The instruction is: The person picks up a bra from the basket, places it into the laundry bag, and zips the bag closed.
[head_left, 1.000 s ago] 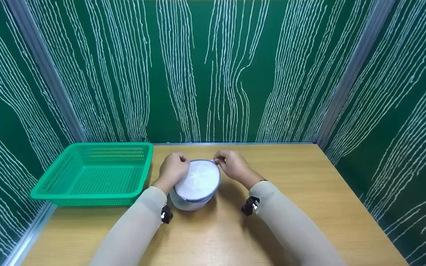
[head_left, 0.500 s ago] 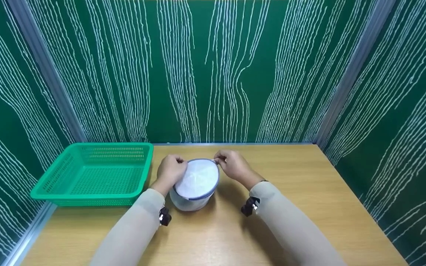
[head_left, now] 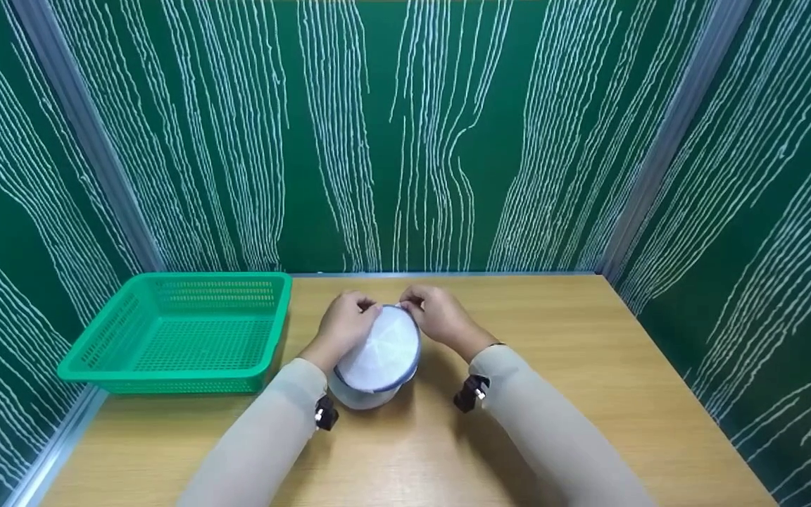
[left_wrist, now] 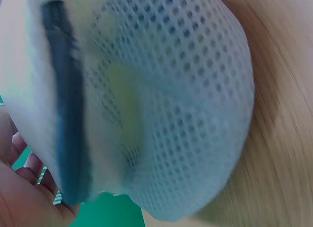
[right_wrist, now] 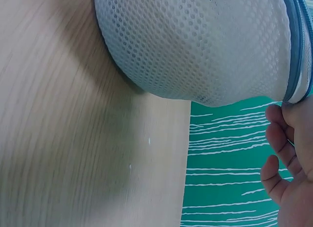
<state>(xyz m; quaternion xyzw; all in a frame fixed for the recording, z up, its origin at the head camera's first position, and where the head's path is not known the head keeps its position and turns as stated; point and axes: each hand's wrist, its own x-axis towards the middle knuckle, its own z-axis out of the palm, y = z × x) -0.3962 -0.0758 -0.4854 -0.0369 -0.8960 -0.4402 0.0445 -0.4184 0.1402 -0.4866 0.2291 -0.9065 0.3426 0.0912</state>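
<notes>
A round white mesh laundry bag (head_left: 381, 352) with blue zipper trim stands on the table, its flat top tilted toward me in the head view. My left hand (head_left: 346, 325) grips the rim at the back left. At the back right, the thumb and fingertips of my right hand (head_left: 442, 315) pinch the edge by the zipper. The left wrist view shows the blue zipper band (left_wrist: 71, 114) close up, and a yellowish patch (left_wrist: 126, 100) through the mesh. In the right wrist view, the blue trim (right_wrist: 295, 56) meets my right fingertips, the other fingers loosely bent.
Left of the bag, a green plastic basket (head_left: 265, 366) stands on the wooden table (head_left: 553, 338). Green panels (head_left: 441, 211) with wavy white lines enclose the table at the back and both sides. Each sleeve carries a dark wrist camera (head_left: 327, 413).
My left hand first shifts slightly left, then moves right along the rim, closer to my right hand. The right hand edges left, and the bag's top turns and tilts a little.
</notes>
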